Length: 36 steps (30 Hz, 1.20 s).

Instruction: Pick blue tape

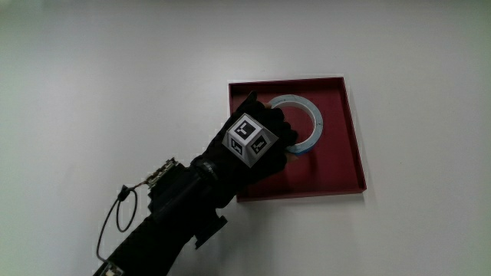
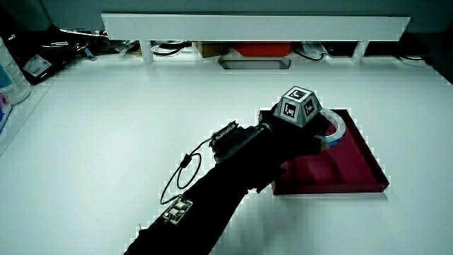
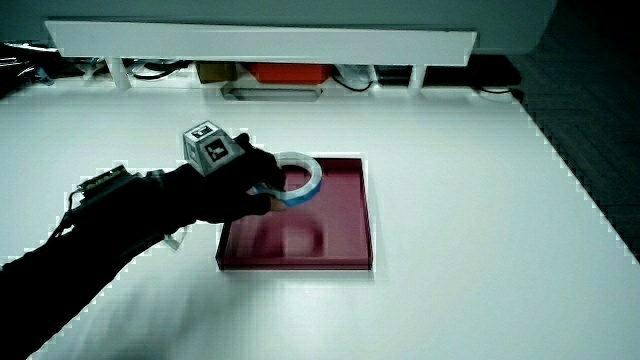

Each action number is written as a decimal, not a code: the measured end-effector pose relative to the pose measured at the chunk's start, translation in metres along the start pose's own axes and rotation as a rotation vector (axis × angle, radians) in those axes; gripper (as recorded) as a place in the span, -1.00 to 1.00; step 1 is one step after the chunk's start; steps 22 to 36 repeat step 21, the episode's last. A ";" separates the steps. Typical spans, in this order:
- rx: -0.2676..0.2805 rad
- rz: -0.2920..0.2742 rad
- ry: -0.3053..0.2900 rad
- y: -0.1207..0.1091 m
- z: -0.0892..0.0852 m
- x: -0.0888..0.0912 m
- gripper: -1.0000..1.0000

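grip clamped on blue tape, lifted over red tray w/ open table around

The hand covers part of the blue tape and the nearer corner of the red tray, so where the fingers meet the ring cannot be made out; the forearm runs off the picture's edge in every view
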 end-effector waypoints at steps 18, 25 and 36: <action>0.141 0.024 0.083 -0.051 0.064 -0.016 1.00; 0.146 0.034 0.124 -0.059 0.072 -0.021 1.00; 0.146 0.034 0.124 -0.059 0.072 -0.021 1.00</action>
